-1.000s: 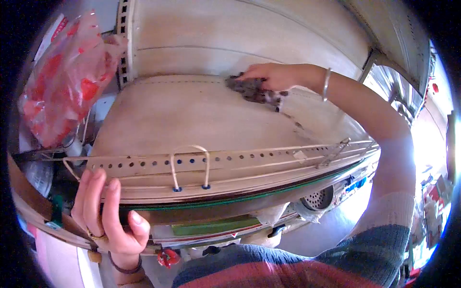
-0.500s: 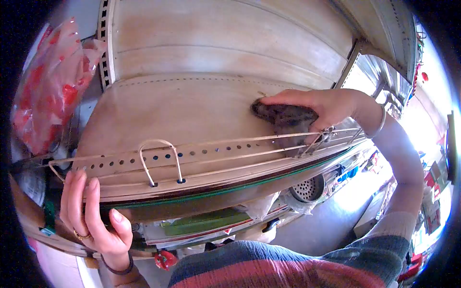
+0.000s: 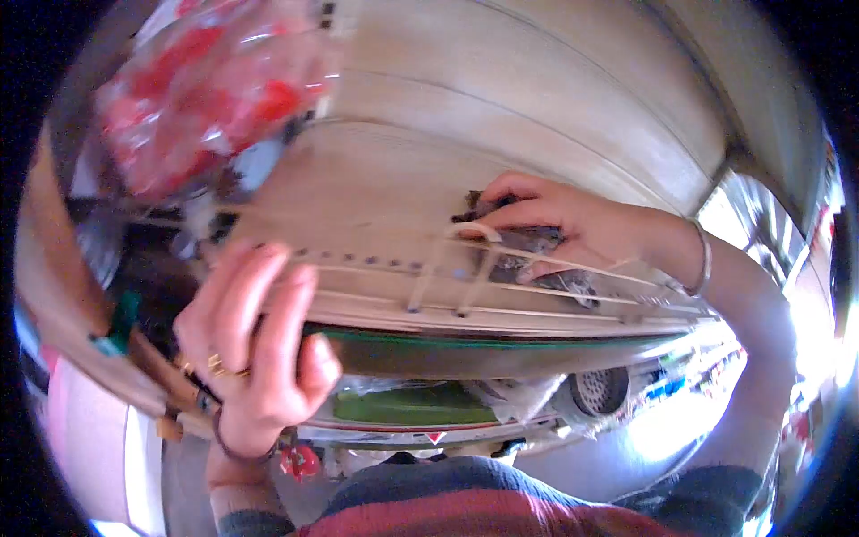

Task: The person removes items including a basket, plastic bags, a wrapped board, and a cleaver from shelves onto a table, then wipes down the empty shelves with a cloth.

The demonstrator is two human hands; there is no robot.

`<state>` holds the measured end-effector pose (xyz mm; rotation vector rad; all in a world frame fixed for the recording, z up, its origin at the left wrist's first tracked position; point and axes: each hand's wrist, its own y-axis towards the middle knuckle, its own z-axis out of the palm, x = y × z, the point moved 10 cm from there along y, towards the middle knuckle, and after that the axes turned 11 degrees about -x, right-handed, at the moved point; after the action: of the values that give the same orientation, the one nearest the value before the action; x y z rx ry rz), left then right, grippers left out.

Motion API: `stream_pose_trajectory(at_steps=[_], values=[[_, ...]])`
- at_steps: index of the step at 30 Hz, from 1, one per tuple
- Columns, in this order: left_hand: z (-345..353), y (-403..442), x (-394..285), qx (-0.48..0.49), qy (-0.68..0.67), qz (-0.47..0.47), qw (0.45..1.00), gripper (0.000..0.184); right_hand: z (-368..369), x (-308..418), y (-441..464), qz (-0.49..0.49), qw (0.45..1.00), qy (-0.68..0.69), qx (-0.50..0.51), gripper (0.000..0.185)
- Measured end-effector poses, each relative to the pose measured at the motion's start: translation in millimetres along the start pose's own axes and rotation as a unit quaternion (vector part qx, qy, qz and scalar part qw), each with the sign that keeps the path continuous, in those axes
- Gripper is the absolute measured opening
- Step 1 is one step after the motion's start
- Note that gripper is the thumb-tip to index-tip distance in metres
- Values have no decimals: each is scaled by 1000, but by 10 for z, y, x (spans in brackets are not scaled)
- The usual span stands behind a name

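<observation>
My right hand (image 3: 573, 224) is closed on a dark, crumpled cloth (image 3: 537, 243), which lies against the pale shelf (image 3: 385, 170) just behind the wire rail (image 3: 555, 288). Part of the cloth shows below my fingers, near the rail. At the left front corner of the shelf is my left hand (image 3: 259, 340), its fingers bent and apart, with nothing visible in it. It is nearest to the rail's left end and the green-edged front strip (image 3: 429, 340). Motion blurs this hand somewhat.
A clear plastic bag with red patches (image 3: 206, 98) hangs at the upper left. A white wire loop (image 3: 456, 268) rises from the shelf's front edge. Below are a green item (image 3: 412, 404), a perforated metal container (image 3: 599, 391) and a red object (image 3: 300, 461).
The view has shifted. My right hand has come forward with the cloth from the back of the shelf, then moved leftward along the rail. My left hand has stayed near the left front corner.
</observation>
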<state>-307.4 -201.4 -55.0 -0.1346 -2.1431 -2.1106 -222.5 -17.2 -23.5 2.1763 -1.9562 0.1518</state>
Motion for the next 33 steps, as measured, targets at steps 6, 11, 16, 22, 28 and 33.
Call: stream_pose_trajectory(at_steps=[6,11,16,22,28,33], values=[[-89,-16,87,-33,-31,-43,998,27,173,325,911,-152,988,-5,-8,54],[-422,-197,191,-65,-58,-64,994,23,303,630,1526,-230,972,0,-43,43],[-648,-435,488,-78,-46,-136,987,24,333,605,1787,-184,979,-11,-87,40],[-786,-650,468,-65,-39,-139,987,19,142,380,1789,-7,981,126,-146,34],[-946,-950,603,-35,-20,-167,985,17,8,262,1509,184,870,425,-169,43],[-998,-1118,688,-14,-42,-195,980,19,-194,39,1410,167,810,544,-144,36]])
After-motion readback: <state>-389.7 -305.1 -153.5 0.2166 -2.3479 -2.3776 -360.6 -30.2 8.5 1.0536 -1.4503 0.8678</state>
